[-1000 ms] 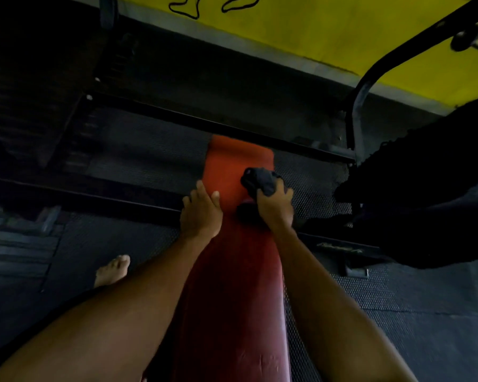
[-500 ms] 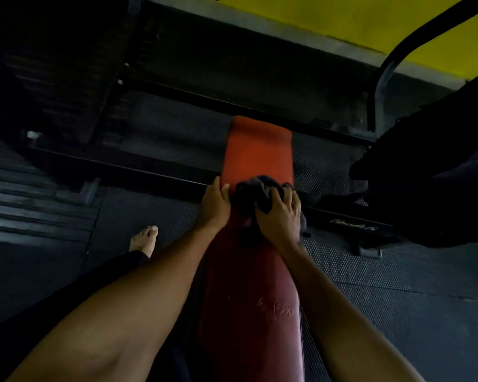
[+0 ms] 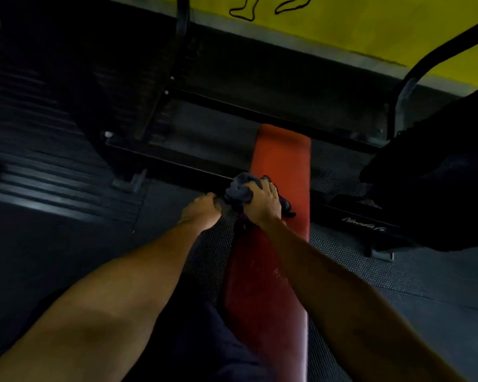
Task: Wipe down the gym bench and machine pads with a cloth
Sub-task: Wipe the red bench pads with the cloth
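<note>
Mid-frame, my right hand [image 3: 262, 206] clutches the cloth [image 3: 239, 190] on the red bench [image 3: 281, 155]; left hand [image 3: 202, 212] alongside, grip unclear; frame script [image 3: 363, 224] illegible.

You dragged the cloth [image 3: 239, 188] with your right hand [image 3: 262, 206] from the right side of the bench pad [image 3: 280, 153] across to its left edge. Your left hand [image 3: 202, 210] slipped off the pad to just beside it.

Cloth [image 3: 239, 190] on bench [image 3: 280, 155]
</note>
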The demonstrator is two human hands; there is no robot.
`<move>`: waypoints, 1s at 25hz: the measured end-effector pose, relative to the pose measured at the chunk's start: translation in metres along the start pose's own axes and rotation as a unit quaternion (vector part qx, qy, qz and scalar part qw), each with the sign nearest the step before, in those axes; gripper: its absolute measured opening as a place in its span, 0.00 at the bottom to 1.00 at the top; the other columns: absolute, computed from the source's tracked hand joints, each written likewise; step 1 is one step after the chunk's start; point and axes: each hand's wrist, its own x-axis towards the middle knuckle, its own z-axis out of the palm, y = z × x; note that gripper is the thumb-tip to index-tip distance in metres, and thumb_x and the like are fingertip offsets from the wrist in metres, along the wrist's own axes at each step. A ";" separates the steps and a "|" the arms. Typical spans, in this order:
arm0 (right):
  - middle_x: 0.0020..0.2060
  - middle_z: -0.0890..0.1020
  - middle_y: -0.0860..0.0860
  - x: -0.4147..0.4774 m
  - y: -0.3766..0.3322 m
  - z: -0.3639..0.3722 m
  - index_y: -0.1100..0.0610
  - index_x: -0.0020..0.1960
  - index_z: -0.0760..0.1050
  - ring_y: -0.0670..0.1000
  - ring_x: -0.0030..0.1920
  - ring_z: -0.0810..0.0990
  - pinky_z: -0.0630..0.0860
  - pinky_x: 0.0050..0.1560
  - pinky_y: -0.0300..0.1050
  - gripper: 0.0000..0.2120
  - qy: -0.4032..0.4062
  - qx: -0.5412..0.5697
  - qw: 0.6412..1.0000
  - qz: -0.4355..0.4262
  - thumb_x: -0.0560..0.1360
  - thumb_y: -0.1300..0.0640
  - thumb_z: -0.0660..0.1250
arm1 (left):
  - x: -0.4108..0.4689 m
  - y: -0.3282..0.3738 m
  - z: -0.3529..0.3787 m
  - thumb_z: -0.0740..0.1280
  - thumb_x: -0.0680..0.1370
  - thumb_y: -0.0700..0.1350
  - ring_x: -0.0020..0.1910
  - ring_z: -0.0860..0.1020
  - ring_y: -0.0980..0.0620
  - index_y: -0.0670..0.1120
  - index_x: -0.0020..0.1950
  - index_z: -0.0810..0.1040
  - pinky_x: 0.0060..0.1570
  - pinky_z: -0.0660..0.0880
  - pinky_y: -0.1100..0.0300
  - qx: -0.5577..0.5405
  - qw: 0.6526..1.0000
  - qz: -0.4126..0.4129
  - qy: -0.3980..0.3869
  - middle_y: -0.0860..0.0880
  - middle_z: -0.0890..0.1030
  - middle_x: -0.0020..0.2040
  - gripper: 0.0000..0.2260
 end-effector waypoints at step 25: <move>0.68 0.69 0.56 -0.158 -0.617 -0.058 0.42 0.75 0.62 0.64 0.65 0.75 0.75 0.64 0.60 0.32 -0.264 -0.192 0.903 -0.278 0.74 0.46 0.70 | -0.375 -0.368 -0.342 0.58 0.82 0.49 0.68 0.73 0.41 0.48 0.73 0.71 0.64 0.70 0.47 -0.231 0.918 -0.251 0.204 0.43 0.73 0.71 0.19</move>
